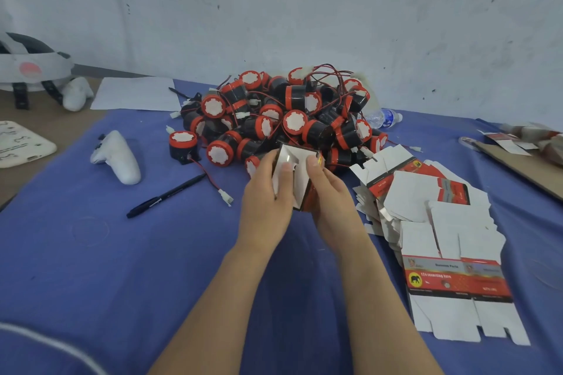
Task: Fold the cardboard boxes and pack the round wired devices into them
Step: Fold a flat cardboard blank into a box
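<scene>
Centrally, both hands [300, 192] grip a half-folded box [297, 172] just before the device pile [274, 113].

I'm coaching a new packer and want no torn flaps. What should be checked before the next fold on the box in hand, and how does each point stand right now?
1. Grip: left hand and right hand both hold the box: ok.
2. End closed: the white flaps stand open: not ok.
3. Nothing inside the box: cannot tell, the hands hide it.
4. Devices in reach: the pile of devices lies just behind the hands: ok.
5. Next blanks ready: the flat boxes lie to the right on the blue cloth: ok.
</scene>
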`<move>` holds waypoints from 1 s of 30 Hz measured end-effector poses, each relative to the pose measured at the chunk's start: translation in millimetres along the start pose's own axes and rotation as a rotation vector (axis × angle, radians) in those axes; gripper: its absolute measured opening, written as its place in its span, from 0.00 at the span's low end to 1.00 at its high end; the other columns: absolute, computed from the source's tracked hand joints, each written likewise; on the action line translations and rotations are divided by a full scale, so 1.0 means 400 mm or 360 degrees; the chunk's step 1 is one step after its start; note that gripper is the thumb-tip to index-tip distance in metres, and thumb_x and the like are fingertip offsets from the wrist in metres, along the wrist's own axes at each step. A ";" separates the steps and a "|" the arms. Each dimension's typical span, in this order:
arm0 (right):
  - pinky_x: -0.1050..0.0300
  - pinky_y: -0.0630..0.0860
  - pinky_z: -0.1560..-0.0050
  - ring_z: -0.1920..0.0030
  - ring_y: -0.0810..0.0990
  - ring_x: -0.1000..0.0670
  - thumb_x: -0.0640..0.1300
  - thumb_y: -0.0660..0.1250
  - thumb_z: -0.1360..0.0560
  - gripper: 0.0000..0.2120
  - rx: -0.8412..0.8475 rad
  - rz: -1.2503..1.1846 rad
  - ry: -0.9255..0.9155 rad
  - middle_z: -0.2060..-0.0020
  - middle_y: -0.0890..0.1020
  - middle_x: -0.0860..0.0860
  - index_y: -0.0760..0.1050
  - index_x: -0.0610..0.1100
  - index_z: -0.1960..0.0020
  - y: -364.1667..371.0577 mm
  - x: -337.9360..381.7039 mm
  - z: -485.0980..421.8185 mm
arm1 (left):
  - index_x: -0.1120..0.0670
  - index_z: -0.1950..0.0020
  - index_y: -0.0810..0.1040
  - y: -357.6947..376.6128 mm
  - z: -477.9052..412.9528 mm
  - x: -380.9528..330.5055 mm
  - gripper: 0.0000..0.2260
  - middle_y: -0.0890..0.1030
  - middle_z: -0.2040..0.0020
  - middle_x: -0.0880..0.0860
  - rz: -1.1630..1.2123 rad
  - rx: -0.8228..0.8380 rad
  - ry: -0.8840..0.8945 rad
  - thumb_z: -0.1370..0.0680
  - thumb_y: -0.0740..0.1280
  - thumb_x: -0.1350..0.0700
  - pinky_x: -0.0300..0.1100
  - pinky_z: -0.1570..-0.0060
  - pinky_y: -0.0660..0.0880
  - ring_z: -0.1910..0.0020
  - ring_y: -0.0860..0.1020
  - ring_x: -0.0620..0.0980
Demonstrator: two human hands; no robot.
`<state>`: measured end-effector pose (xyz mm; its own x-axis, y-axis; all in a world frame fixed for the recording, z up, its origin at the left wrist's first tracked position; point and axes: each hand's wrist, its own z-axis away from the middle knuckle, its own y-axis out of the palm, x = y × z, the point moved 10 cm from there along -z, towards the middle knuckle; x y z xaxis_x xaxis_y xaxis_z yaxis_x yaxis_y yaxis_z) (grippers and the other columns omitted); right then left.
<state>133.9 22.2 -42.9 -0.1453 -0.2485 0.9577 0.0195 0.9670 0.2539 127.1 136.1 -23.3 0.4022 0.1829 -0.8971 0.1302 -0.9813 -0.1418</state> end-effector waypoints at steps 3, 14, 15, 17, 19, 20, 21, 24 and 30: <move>0.63 0.77 0.57 0.56 0.82 0.57 0.52 0.68 0.25 0.09 -0.0166 0.0289 -0.0157 0.58 0.85 0.54 0.80 0.47 0.52 -0.012 0.028 0.004 | 0.35 0.51 0.72 0.003 -0.007 0.028 0.09 0.77 0.53 0.37 0.0288 0.0005 -0.0245 0.17 0.53 0.44 0.23 0.62 0.70 0.53 0.76 0.31; 0.42 0.37 0.27 0.27 0.60 0.48 0.47 0.67 0.25 0.09 -0.0101 0.2154 -0.0503 0.39 0.74 0.48 0.70 0.47 0.49 0.080 0.046 0.021 | 0.46 0.33 0.73 0.015 -0.005 0.115 0.26 0.80 0.39 0.51 0.0906 0.0095 -0.0795 0.29 0.69 0.39 0.43 0.42 0.74 0.41 0.79 0.51; 0.40 0.36 0.27 0.26 0.56 0.45 0.45 0.65 0.25 0.10 -0.0061 0.2248 -0.0426 0.37 0.74 0.49 0.71 0.48 0.44 0.076 0.030 0.019 | 0.43 0.34 0.72 0.002 -0.006 0.120 0.22 0.78 0.40 0.47 0.0721 0.0030 -0.0741 0.27 0.70 0.42 0.43 0.42 0.73 0.42 0.78 0.48; 0.37 0.39 0.27 0.25 0.53 0.44 0.42 0.63 0.24 0.19 0.0093 0.2338 -0.0260 0.36 0.74 0.49 0.70 0.49 0.34 0.077 -0.010 0.019 | 0.43 0.32 0.68 -0.004 -0.002 0.117 0.24 0.74 0.40 0.42 0.0389 0.0008 -0.0631 0.26 0.70 0.44 0.43 0.41 0.72 0.42 0.74 0.43; 0.39 0.52 0.26 0.29 0.63 0.43 0.42 0.64 0.25 0.19 0.0248 0.2275 -0.0249 0.39 0.77 0.48 0.73 0.47 0.35 0.098 -0.024 0.023 | 0.46 0.33 0.68 0.001 -0.002 0.140 0.21 0.75 0.40 0.45 0.0294 0.0004 -0.0684 0.24 0.69 0.46 0.44 0.42 0.73 0.44 0.74 0.45; 0.42 0.63 0.31 0.37 0.72 0.44 0.41 0.65 0.26 0.15 0.0278 0.2144 -0.0324 0.45 0.81 0.48 0.77 0.45 0.40 0.111 -0.015 0.027 | 0.48 0.37 0.70 -0.010 -0.006 0.154 0.14 0.77 0.41 0.48 0.0264 -0.0040 -0.0706 0.22 0.66 0.49 0.44 0.45 0.74 0.47 0.76 0.47; 0.47 0.71 0.38 0.45 0.77 0.45 0.39 0.65 0.27 0.11 0.0253 0.1948 -0.0382 0.51 0.83 0.48 0.79 0.44 0.46 0.115 0.001 0.030 | 0.49 0.41 0.71 -0.028 -0.011 0.162 0.08 0.79 0.42 0.51 0.0196 -0.0103 -0.0711 0.20 0.63 0.53 0.45 0.48 0.75 0.50 0.77 0.48; 0.71 0.72 0.57 0.58 0.76 0.56 0.36 0.63 0.25 0.08 -0.0167 0.1488 -0.0551 0.55 0.80 0.50 0.79 0.41 0.50 0.077 0.066 0.033 | 0.53 0.44 0.71 -0.045 -0.019 0.160 0.08 0.80 0.47 0.52 0.0034 -0.0166 -0.0626 0.19 0.55 0.61 0.45 0.55 0.74 0.54 0.77 0.51; 0.75 0.69 0.49 0.48 0.72 0.63 0.36 0.64 0.23 0.07 -0.0794 0.0962 -0.0783 0.47 0.71 0.53 0.77 0.44 0.47 -0.028 0.130 0.065 | 0.49 0.43 0.71 -0.031 -0.013 0.103 0.09 0.76 0.45 0.50 -0.0024 -0.0213 -0.0345 0.17 0.54 0.57 0.38 0.55 0.70 0.49 0.75 0.48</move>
<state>100.3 0.1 0.6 -0.3729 0.4524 0.8101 0.6361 0.7603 -0.1317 146.9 155.9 -56.2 0.1976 0.1664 -0.9661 0.2592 -0.9593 -0.1122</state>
